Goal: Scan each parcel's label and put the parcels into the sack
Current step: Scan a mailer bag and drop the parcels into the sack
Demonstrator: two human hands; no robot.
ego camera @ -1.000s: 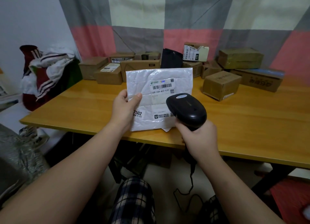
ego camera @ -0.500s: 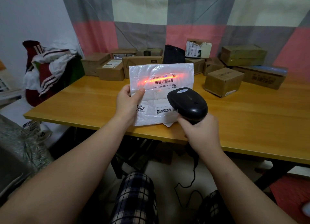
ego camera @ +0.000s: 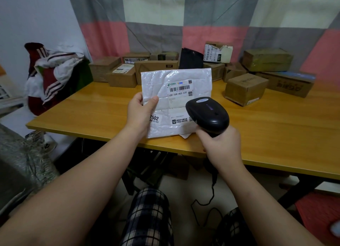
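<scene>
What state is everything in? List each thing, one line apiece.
white mailer: held upright, label facing the camera, no scan beam on it.
left hand: pinches the mailer's left edge.
scanner: aimed at the mailer, cable hanging below.
right hand: grips the scanner's handle.
nearest cardboard box: closed, resting on the table.
white box: top edge torn, sitting on another box.

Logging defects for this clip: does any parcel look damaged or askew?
The white box at the back of the table has a torn, ragged top edge. The held mailer is only wrinkled.
</scene>
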